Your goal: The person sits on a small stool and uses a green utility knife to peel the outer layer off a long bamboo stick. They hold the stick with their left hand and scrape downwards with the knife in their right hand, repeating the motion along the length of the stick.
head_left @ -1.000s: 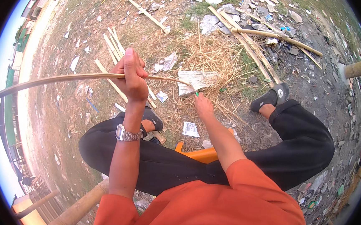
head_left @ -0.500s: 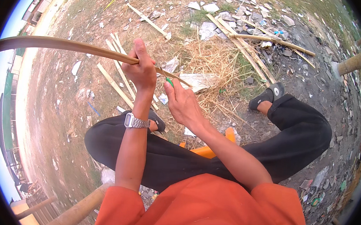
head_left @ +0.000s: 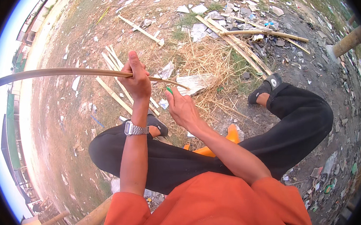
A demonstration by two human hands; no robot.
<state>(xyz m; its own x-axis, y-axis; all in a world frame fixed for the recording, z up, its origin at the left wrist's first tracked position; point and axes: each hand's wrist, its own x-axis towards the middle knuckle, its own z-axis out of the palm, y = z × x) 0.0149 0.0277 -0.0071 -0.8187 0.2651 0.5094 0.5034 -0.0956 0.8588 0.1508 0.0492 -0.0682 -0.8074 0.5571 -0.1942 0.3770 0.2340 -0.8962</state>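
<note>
A long curved bamboo strip (head_left: pixel 74 72) runs from the left rim through my closed left hand (head_left: pixel 136 82), whose thumb points up. Its thin tip sticks out past the fist, above straw and a pale flat scrap. My right hand (head_left: pixel 183 109) is closed just below that tip, gripping a small green-handled knife (head_left: pixel 169 91). Only the top of the green handle shows clearly; the blade is hard to make out. Whether it touches the strip I cannot tell. A metal watch (head_left: pixel 135 129) is on my left wrist.
Pale bamboo strips (head_left: pixel 114 94) lie on the ground beyond my left knee. More split bamboo (head_left: pixel 239 47) lies among rubble at the far right. Loose straw (head_left: pixel 200 63) is spread ahead. An orange object (head_left: pixel 207 151) shows between my legs, and a thick pole (head_left: pixel 349 42) stands at right.
The strip's left end has swung down, and my left hand has dropped slightly with it. My right hand stays closed round the green handle, a little lower. The view has shifted slightly.
</note>
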